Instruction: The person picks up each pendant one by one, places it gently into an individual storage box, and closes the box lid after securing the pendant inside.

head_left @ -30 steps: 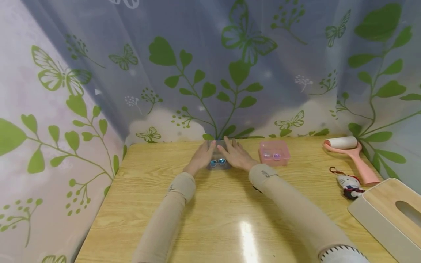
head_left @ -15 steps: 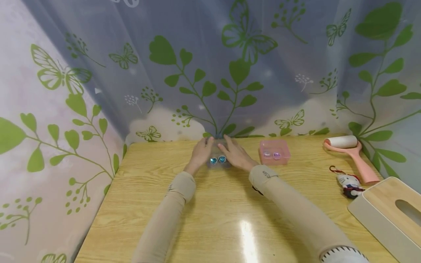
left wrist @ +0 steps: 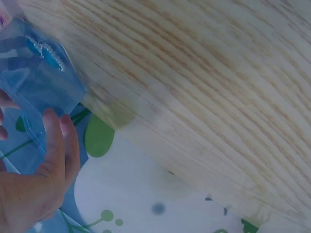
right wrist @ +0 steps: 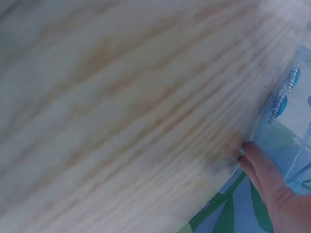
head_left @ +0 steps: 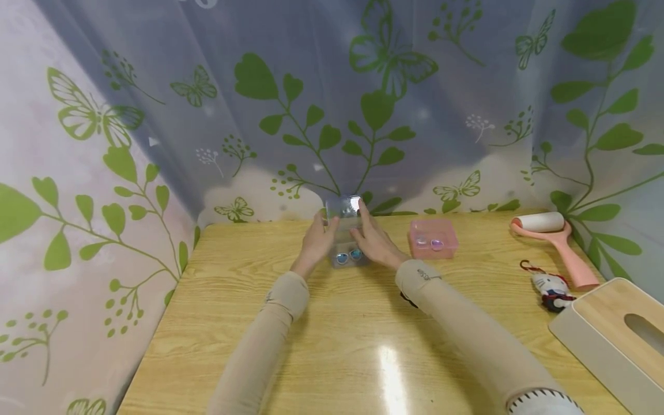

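A small clear bluish plastic box [head_left: 339,266] sits at the table's back edge, its lid [head_left: 339,214] tilted up at the far side. Two blue gem-like pieces with pale sparkling rims [head_left: 349,256] show at its near end. My left hand [head_left: 317,242] holds the box's left side, with two fingertips against the plastic in the left wrist view. From the right, my right hand [head_left: 377,243] grips it, index finger up beside the lid and thumb inward. In the right wrist view, the fingers [right wrist: 262,167] touch the box's side. The hands partly cover both sides.
A pink plastic box [head_left: 433,238] with two small pieces inside stands to the right. Farther right are a pink lint roller [head_left: 562,248], a white cat-figure keychain [head_left: 551,291] and a tissue box with a wooden top [head_left: 617,328]. A patterned curtain [head_left: 311,144] hangs behind the table.
The clear box's lid has risen between my hands and now stands above the table's back edge. My right index finger has lifted with it; the box has shifted slightly right.
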A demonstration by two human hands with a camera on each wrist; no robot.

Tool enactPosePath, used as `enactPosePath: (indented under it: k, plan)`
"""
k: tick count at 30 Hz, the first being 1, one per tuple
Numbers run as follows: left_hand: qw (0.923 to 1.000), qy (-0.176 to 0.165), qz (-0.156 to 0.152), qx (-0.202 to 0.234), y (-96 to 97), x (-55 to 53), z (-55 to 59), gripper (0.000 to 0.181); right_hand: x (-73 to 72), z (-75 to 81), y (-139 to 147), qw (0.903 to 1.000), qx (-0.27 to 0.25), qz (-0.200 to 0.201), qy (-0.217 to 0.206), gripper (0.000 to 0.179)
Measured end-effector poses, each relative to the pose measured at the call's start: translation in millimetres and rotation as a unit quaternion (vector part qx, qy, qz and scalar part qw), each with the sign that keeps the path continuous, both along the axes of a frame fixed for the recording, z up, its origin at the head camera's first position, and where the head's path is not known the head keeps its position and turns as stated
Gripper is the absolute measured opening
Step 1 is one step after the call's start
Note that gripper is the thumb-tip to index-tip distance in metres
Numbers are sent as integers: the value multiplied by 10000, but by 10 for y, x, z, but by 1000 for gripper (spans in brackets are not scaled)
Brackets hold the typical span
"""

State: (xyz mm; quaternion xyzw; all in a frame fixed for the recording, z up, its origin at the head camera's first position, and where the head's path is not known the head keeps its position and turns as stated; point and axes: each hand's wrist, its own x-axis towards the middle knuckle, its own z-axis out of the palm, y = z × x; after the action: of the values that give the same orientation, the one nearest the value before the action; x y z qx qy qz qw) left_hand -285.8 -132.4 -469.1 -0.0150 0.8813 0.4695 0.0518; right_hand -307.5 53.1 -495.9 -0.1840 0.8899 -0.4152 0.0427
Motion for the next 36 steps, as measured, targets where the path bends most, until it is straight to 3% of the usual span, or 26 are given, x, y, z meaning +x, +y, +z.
enactPosePath:
  k: [7,12,20,24,32,36]
  plan:
    - [9998,67,173,32,-10,-24,11,85,14,103,27,9977,-498,-171,-435,94]
    - [9999,94,71,83,-23,-24,19,88,28,156,36,9968,-462,-172,-623,93]
    - [9991,156,230,305,-24,-9,68,78,59,228,48,9865,-1112,-419,-1126,84]
    - [9991,287,289,154,-40,0,88,78,77,264,37,9866,-1045,-454,-1168,86]
    - [9969,354,521,467,-78,-7,98,72,85,390,44,9928,-792,-621,-645,77]
    - [9959,448,506,606,-83,-15,93,73,81,423,55,9928,-679,-760,-633,77]
